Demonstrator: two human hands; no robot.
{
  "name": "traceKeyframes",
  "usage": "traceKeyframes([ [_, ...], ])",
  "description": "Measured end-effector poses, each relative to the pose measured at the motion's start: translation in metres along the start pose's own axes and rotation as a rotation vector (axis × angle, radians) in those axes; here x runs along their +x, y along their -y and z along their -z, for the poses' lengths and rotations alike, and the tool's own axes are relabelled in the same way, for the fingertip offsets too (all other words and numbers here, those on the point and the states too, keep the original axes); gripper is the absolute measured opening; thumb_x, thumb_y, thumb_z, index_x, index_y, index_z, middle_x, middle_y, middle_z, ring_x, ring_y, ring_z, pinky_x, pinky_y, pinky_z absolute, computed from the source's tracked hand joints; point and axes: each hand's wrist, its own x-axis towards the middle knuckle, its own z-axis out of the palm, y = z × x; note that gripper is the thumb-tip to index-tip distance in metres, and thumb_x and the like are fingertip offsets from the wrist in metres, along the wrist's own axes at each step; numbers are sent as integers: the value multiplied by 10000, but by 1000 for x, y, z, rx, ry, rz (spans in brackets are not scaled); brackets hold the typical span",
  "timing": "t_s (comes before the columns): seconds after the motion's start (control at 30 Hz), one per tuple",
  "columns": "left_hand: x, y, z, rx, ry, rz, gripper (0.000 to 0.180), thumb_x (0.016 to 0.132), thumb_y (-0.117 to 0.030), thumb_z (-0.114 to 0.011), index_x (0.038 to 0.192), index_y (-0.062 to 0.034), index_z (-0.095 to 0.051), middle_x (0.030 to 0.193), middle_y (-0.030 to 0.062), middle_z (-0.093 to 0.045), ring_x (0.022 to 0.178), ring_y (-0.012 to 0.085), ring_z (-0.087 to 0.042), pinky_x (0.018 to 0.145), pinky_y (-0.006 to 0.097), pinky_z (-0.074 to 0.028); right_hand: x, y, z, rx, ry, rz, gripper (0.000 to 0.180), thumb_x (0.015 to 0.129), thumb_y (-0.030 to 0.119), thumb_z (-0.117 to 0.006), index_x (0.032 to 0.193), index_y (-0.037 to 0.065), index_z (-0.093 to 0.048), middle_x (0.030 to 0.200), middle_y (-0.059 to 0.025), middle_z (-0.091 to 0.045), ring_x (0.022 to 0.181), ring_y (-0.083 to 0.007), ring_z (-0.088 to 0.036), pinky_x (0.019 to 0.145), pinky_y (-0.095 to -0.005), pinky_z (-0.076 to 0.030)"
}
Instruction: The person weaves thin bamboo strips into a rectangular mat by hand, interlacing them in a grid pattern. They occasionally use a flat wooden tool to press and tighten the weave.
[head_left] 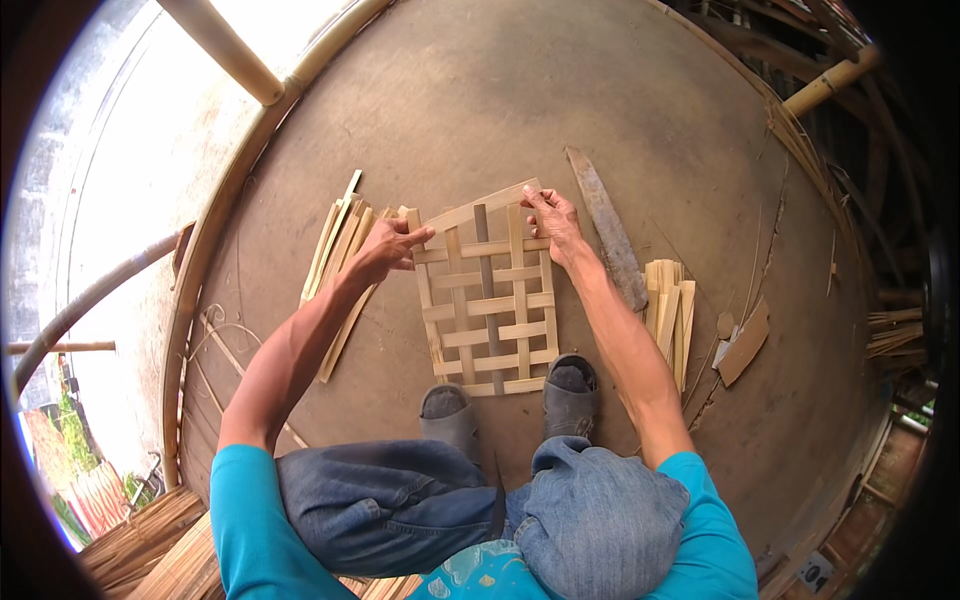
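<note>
A woven panel of flat bamboo strips (480, 308) lies on the floor in front of my feet, an open lattice with one dark upright strip (489, 285) in its middle. Across its far end slants a loose bamboo strip (482, 208), its right end higher. My left hand (388, 248) pinches that strip's left end beside the panel's far left corner. At the other end, my right hand (552, 218) grips the strip between thumb and fingers, close to the far right corner. Both hands are closed.
Bamboo strips lie in one bundle (340, 245) left of the panel and another (670, 305) on the right. A long machete-like blade (608, 225) rests beyond my right forearm. Cardboard scraps (745, 345) lie farther right. My sandalled feet (450, 415) stand at the panel's near edge.
</note>
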Motion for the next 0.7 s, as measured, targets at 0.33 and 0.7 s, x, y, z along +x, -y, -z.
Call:
traceKeyframes([
  [0.33,1,-1,-1,17,28,33,539,1000,-434,-735,1203,56,-641,1074,160,-648,972,230,-667,909,408,-617,-31,16,-20,34,69,213,395,877,361,-880,1083,192,-588,995,31,-722,937,-125,-710,765,-328,-589],
  [0.7,50,-55,-52,619,-158,-764,518,971,-341,-729,1398,-73,-607,1255,181,-703,1225,342,-654,1072,450,-515,-25,9,-17,55,85,228,414,901,303,-860,1147,147,-565,1015,-15,-725,909,-139,-724,811,-368,-633],
])
